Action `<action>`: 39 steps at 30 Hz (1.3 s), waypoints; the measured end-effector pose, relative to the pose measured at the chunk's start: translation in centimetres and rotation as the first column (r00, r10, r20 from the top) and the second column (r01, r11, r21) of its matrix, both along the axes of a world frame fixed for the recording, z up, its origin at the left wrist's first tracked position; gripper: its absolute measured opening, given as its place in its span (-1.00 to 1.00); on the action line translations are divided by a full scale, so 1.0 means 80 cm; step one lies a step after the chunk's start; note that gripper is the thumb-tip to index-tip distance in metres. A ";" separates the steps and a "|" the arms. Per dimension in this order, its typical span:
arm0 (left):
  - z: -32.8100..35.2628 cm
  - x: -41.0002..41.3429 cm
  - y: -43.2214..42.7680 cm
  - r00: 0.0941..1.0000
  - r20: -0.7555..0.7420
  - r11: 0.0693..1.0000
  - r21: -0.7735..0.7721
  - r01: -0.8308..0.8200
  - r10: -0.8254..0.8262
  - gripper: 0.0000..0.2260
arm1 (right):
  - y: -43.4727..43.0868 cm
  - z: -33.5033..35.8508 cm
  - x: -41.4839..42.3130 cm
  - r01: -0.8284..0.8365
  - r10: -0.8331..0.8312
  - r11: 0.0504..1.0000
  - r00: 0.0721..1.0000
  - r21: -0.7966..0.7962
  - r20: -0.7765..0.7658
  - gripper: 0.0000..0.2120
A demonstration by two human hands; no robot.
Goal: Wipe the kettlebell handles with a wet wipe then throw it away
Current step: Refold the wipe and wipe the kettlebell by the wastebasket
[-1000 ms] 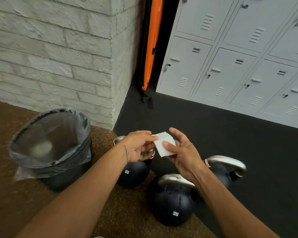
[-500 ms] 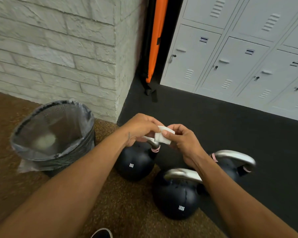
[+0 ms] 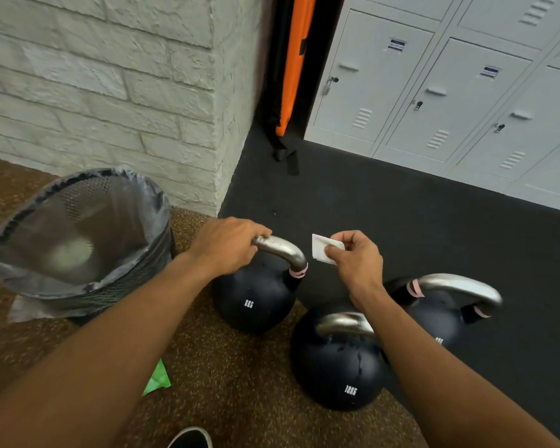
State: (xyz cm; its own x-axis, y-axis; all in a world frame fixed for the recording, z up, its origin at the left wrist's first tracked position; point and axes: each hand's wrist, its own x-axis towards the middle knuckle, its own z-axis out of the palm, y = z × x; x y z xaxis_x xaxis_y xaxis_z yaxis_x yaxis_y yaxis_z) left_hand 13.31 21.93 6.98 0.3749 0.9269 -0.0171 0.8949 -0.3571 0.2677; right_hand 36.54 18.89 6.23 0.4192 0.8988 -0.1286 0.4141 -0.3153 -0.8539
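Brown floor (image 3: 240, 383) across the lower left, black mat (image 3: 401, 215) on the right. White brick wall (image 3: 110, 76) in the upper left, grey lockers (image 3: 434, 92) in the upper right, orange pad (image 3: 296, 59) standing in the gap between them.

Bin (image 3: 126, 295) at the left edge, lined with a thin bag (image 3: 23, 310). Inside, a pale blob (image 3: 72, 253), too blurry to name.

8KG bell (image 3: 256, 302) in the lower middle, nearest the bin. 12KG bell (image 3: 337, 373) below and right of it. Third bell (image 3: 440, 321) further right, partly behind the right arm (image 3: 434, 367), its number hard to read.

Left hand (image 3: 227, 245) curled round the left end of the 8KG bell's handle (image 3: 282, 250). Right hand (image 3: 356, 263) just right of that handle, pinching the wipe (image 3: 322, 252) up in the air, close to the metal.

Green scrap (image 3: 157, 379) on the brown floor, half hidden under the left arm (image 3: 110, 350). Dark shoe (image 3: 191, 439) cut off at the bottom edge.
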 end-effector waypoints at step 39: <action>-0.011 0.006 0.004 0.874 -0.458 0.937 0.207 0.281 -0.161 -0.49 | 0.007 -0.023 -0.010 -0.445 0.476 0.876 0.860 -0.188 0.182 -0.62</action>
